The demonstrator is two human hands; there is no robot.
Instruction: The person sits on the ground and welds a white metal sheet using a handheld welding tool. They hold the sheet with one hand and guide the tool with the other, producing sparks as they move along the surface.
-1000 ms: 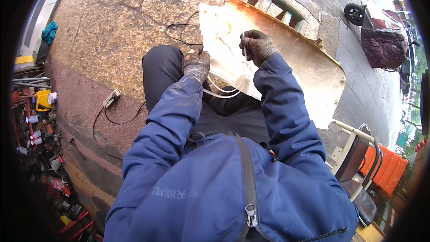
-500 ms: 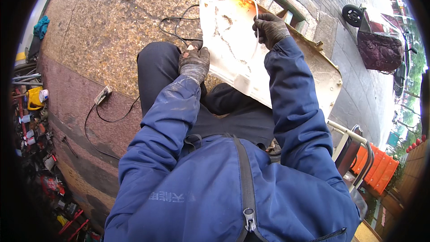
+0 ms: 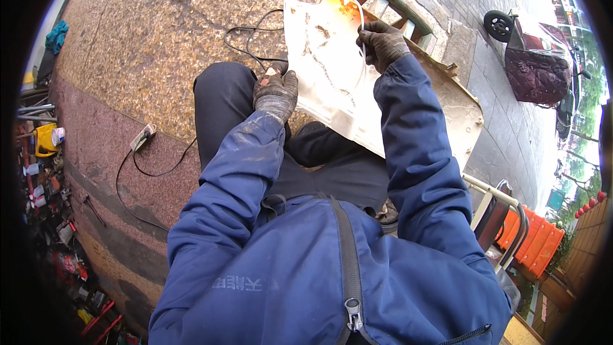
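Note:
A large white, curved plastic panel (image 3: 332, 99) lies tilted in front of my knees, with a jagged crack-like seam across its face and an orange-brown stain at its far edge. My right hand (image 3: 384, 46), in a dirty dark glove, pinches a thin white strip (image 3: 363, 18) above the panel. The strip bends toward the stained edge. Against the panel's left edge, beside my knee, is my left hand (image 3: 276, 94), also gloved, with its fingers curled closed. What it grips is hidden. A black cord (image 3: 246, 28) loops on the ground just beyond it.
A wooden frame (image 3: 393, 5) stands behind the panel. On the left are a power strip (image 3: 143, 137) with a black cable and a heap of tools and parts (image 3: 54, 198). To the right are a parked vehicle (image 3: 539, 67), a metal-framed chair (image 3: 491, 195) and an orange barrier (image 3: 531, 241).
The whole view has shifted slightly left. My right hand and the white strip's upper end have moved a little left over the panel. My left hand keeps its place by the panel's edge.

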